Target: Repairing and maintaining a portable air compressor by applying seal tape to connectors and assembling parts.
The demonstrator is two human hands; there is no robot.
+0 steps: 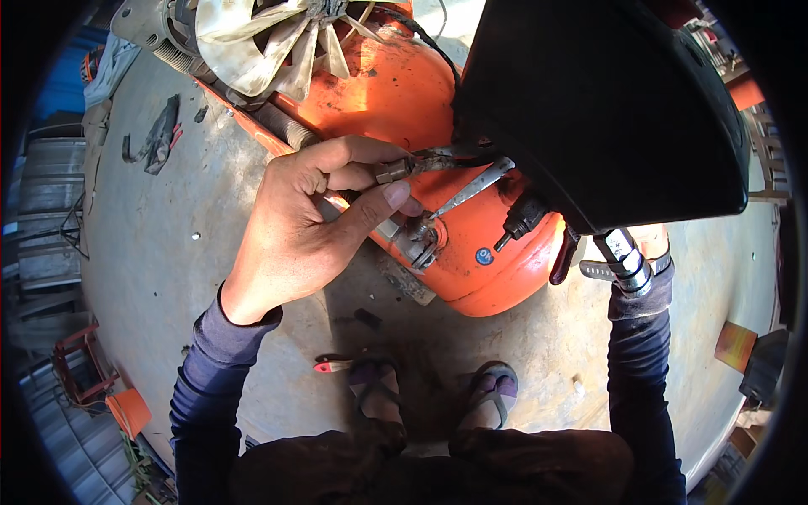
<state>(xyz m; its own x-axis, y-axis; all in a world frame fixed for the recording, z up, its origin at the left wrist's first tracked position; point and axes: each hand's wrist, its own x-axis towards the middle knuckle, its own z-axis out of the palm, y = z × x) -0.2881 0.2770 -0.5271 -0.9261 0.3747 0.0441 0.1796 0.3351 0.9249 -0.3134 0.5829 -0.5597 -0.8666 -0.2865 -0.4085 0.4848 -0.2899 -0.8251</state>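
Over the left edge of the scuffed orange tank (pixel 370 97), the left hand (pixel 311 223) pinches a hexagonal metal fitting (pixel 393 172) between thumb and bent fingers, near a tapered metal piece (pixel 474 187). Stained concrete (pixel 202 278) spreads past the tank's rounded near end. A smooth black housing (pixel 614 118) hides most of the right hand (pixel 650 241), so its grip cannot be told; the pale-bladed fan (pixel 290 42) is cut off.

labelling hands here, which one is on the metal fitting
The left hand, thumb and fingers on the metal fitting; the right hand is mostly hidden behind the black casing.
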